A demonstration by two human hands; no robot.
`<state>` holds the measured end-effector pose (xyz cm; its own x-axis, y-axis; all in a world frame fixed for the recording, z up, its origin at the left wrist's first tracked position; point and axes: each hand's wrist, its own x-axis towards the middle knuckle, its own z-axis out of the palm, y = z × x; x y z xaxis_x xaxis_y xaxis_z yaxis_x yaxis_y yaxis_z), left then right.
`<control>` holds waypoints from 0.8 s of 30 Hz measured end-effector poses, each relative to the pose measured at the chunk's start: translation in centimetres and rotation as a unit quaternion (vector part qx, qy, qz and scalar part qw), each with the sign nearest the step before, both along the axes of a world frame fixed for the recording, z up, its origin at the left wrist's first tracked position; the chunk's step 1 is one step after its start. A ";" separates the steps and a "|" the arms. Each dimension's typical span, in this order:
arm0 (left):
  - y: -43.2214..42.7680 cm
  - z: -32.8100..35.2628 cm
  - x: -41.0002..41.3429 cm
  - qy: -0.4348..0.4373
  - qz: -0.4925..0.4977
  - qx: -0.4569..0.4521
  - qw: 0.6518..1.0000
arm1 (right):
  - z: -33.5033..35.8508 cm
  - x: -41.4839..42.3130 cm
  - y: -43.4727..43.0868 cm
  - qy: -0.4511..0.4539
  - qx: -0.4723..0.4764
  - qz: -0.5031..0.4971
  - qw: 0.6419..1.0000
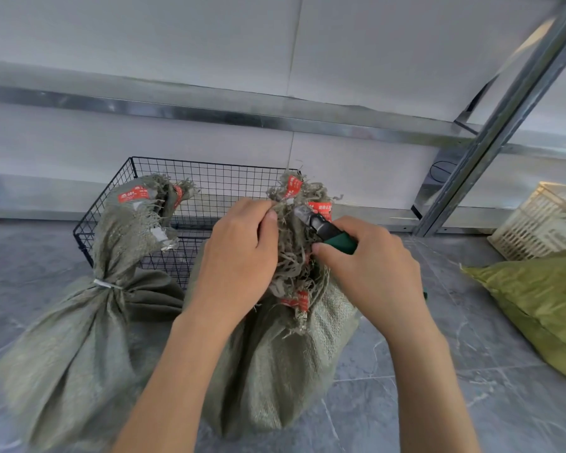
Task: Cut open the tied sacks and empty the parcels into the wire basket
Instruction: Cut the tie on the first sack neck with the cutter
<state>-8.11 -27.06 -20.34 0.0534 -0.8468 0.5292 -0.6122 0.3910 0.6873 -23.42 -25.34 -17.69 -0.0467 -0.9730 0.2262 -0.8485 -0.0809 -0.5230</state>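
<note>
Two grey-green woven sacks stand on the grey tiled floor. The left sack (79,338) is tied at its neck with a white tie (107,284). My left hand (239,256) grips the frayed, gathered neck of the middle sack (275,371). My right hand (370,269) holds a green-handled cutter (327,230) whose metal jaws touch the frayed top of that sack. Red labels hang on both sack tops. A black wire basket (209,181) stands just behind the sacks; no parcels show in what I can see of it.
A yellow-green sack (543,305) lies on the floor at the right. A cream plastic crate (543,220) sits behind it. A metal rack upright (504,116) slants at the back right, with rails running along the white wall.
</note>
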 end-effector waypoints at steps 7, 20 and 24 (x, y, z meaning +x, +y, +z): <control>0.5 1.0 -0.9 0.145 -0.020 0.056 0.988 | -0.6 0.1 -0.3 -0.050 -0.039 0.024 0.998; -0.2 1.3 -0.8 0.470 -0.076 0.161 0.864 | -2.1 0.4 -1.1 -0.145 -0.022 0.077 0.986; -0.1 1.4 -0.7 0.507 -0.133 0.221 0.822 | -2.2 0.6 -1.1 -0.115 -0.022 0.080 0.990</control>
